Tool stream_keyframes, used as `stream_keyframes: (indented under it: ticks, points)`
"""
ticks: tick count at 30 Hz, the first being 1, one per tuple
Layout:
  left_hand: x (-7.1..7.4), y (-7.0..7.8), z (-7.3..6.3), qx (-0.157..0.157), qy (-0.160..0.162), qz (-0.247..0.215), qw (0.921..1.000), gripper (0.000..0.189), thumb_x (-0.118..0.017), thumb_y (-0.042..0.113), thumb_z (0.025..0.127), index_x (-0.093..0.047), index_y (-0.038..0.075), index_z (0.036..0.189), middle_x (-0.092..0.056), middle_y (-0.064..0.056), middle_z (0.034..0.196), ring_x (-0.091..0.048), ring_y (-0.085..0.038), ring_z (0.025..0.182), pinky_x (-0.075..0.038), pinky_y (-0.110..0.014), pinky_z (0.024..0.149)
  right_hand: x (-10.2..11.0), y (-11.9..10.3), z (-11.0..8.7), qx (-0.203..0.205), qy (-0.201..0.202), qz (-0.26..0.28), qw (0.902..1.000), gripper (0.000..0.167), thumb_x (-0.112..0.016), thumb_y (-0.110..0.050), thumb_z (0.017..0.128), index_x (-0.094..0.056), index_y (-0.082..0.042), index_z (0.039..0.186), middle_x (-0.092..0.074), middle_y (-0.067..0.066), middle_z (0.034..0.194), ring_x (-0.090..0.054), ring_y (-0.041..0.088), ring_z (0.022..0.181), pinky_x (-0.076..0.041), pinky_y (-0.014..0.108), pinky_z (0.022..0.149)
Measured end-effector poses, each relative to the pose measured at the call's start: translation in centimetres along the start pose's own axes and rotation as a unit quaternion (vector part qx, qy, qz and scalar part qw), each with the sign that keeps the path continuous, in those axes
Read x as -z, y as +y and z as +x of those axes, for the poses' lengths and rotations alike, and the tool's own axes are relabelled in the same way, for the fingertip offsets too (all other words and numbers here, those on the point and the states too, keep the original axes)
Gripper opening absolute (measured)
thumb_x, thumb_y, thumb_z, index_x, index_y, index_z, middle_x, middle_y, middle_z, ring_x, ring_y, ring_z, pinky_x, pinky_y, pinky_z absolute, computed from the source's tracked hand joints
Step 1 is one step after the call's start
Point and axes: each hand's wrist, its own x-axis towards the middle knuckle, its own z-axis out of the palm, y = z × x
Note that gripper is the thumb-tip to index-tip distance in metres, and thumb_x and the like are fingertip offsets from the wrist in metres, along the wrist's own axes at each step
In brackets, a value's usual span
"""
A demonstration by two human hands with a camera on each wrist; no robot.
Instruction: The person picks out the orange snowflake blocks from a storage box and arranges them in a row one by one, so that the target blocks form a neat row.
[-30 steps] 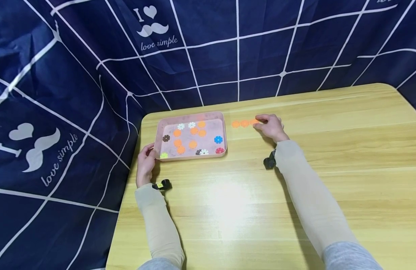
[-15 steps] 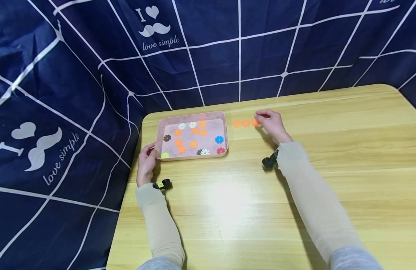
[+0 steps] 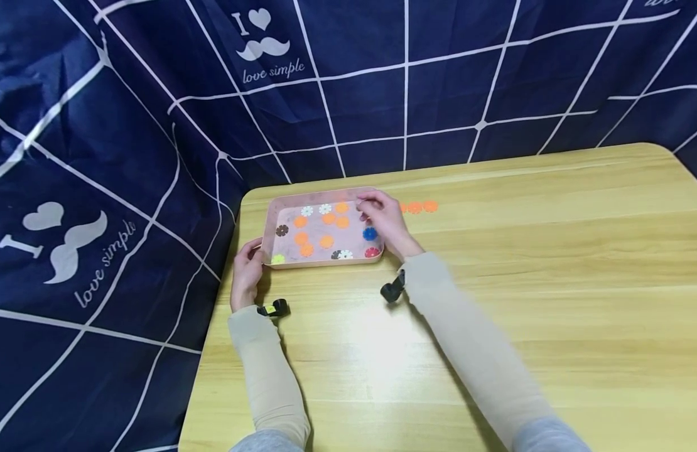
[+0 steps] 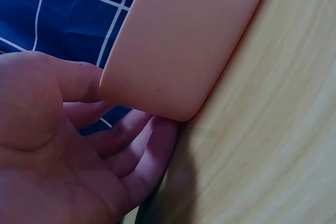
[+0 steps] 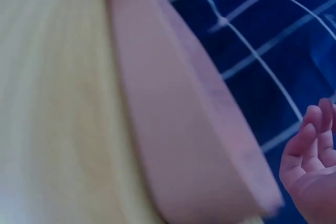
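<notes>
1. Your left hand [image 3: 247,273] grips the pink tray [image 3: 354,242] at its near left corner; the left wrist view shows the thumb meeting the rim and the other fingers bent against the outside of the corner.
2. Your right hand [image 3: 389,223] is poised above the tray's right edge, toward the far right corner. Its fingers are loosely bent and grip nothing that shows; the right wrist view is blurred.
3. The tray rests on the wooden table [image 3: 552,251] near the table's far left corner.
4. Inside the tray, seven orange discs [image 3: 326,241] lie scattered, some overlapping or touching, from the far edge to the near one.
5. Two white discs [image 3: 325,209] lie side by side along the tray's far edge; a brown disc [image 3: 282,230] lies near its left edge, and a yellow-green disc [image 3: 277,258] in its near left corner.
6. A blue disc [image 3: 370,233] lies by the tray's right edge, just below your right hand. A red disc [image 3: 372,252] occupies the near right corner, while a third white disc [image 3: 345,255] overlaps a dark grey disc [image 3: 336,254] at the near edge.
7. Three orange discs [image 3: 415,207] form a row on the table, right of the tray's far right corner; your right hand partly hides the leftmost.
</notes>
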Motion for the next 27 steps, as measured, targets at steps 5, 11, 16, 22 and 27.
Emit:
stream_keyframes:
  ticks: [5,11,16,22,27]
  points:
    - [0.0,-0.2,0.2,-0.004,-0.003,0.002,1.0,0.039,-0.042,0.006,0.099,-0.052,0.005,0.136,-0.054,-0.012,0.115,-0.05,-0.011,0.085,-0.043,-0.018,0.068,-2.7,2.2,-0.3,0.035,-0.061,-0.108,0.9917,0.027,-0.062,-0.009,0.091,-0.063,0.0,0.116,-0.065,0.007,0.098,-0.06,0.018,0.083,-0.051,0.022,0.071]
    - [0.0,-0.3,0.3,-0.003,-0.002,0.004,1.0,0.039,-0.042,0.007,0.098,-0.052,0.006,0.136,-0.054,-0.012,0.117,-0.049,-0.012,0.089,-0.042,-0.018,0.07,-4.3,3.4,-0.7,0.058,-0.162,-0.315,0.9333,0.033,-0.063,-0.016,0.091,-0.06,-0.006,0.122,-0.058,0.009,0.102,-0.056,0.022,0.093,-0.047,0.033,0.084]
    - [0.0,-0.2,0.1,-0.003,0.003,0.0,1.0,0.041,-0.043,0.004,0.096,-0.051,0.005,0.137,-0.053,-0.014,0.122,-0.049,-0.015,0.094,-0.042,-0.018,0.072,-4.7,3.5,-1.1,0.059,-0.192,-0.435,0.8777,0.038,-0.064,-0.021,0.091,-0.058,-0.012,0.128,-0.049,0.006,0.105,-0.042,0.024,0.096,-0.041,0.035,0.081]
    - [0.0,-0.1,-0.1,-0.006,0.003,-0.002,1.0,0.041,-0.041,0.005,0.097,-0.05,0.004,0.138,-0.053,-0.016,0.127,-0.05,-0.013,0.095,-0.042,-0.017,0.072,-4.8,3.5,-1.3,0.057,-0.201,-0.48,0.8521,0.044,-0.06,-0.024,0.093,-0.055,-0.018,0.136,-0.044,0.005,0.112,-0.036,0.025,0.1,-0.037,0.032,0.078]
    - [-0.1,0.0,-0.1,-0.007,-0.001,0.0,1.0,0.04,-0.041,0.005,0.098,-0.05,0.004,0.137,-0.054,-0.017,0.125,-0.05,-0.012,0.09,-0.042,-0.017,0.069,-4.7,3.5,-1.2,0.063,-0.224,-0.505,0.8309,0.044,-0.057,-0.025,0.095,-0.054,-0.02,0.138,-0.043,0.006,0.112,-0.034,0.025,0.099,-0.034,0.03,0.078]
